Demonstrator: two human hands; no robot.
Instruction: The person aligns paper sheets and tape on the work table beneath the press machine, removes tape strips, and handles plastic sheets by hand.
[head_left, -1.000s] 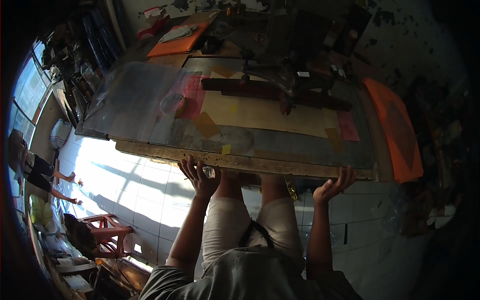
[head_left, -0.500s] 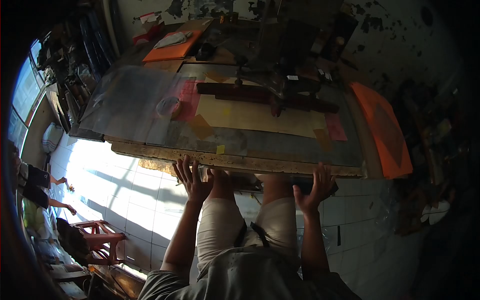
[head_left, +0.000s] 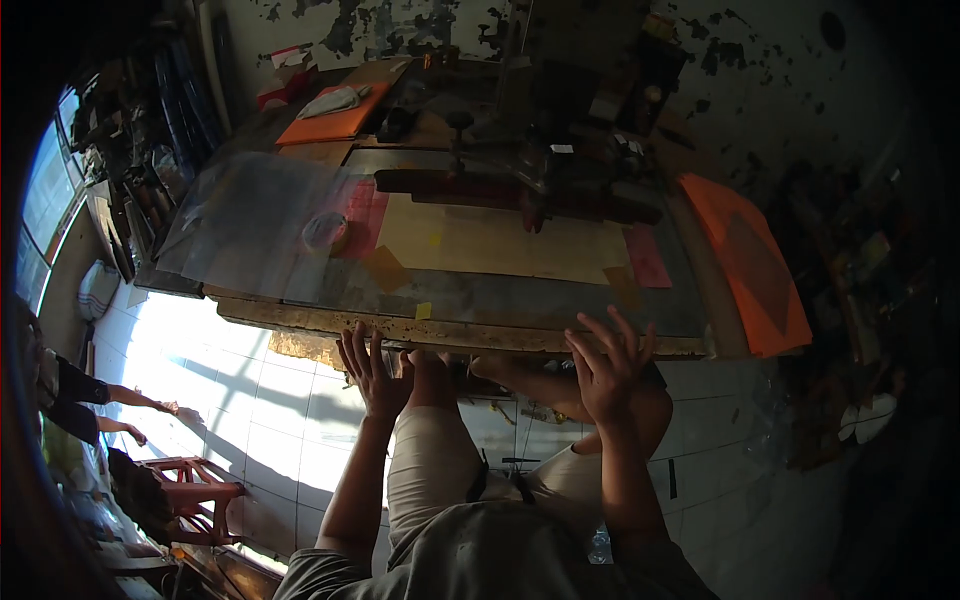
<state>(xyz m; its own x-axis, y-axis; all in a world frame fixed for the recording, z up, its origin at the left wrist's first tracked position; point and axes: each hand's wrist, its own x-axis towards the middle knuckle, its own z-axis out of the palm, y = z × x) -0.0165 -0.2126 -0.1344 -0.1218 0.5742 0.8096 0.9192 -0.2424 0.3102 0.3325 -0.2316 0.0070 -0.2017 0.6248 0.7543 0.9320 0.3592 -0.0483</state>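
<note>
L hand (head_left: 378, 382): unclenched, empty, at table (head_left: 480, 334) edge, contact unclear | R hand (head_left: 606, 376): empty, fingers splayed wider vs prev. | R knee (head_left: 645, 405): now bent outward, prev. fwd.

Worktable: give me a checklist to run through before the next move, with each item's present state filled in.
1. Left-hand grip holding nothing: ok, fingers open by the front edge of the worktable.
2. Right-hand grip holding nothing: ok, fingers spread.
3. Fingers off the front edge: cannot tell; they overlap it in the head view.
4. Tape roll off the beige sheet: ok, it lies to the left.
5. Beige sheet fully in view: not ok, the dark bar covers part of its far side.
6. Other person's hands away from the worktable: ok.
</note>
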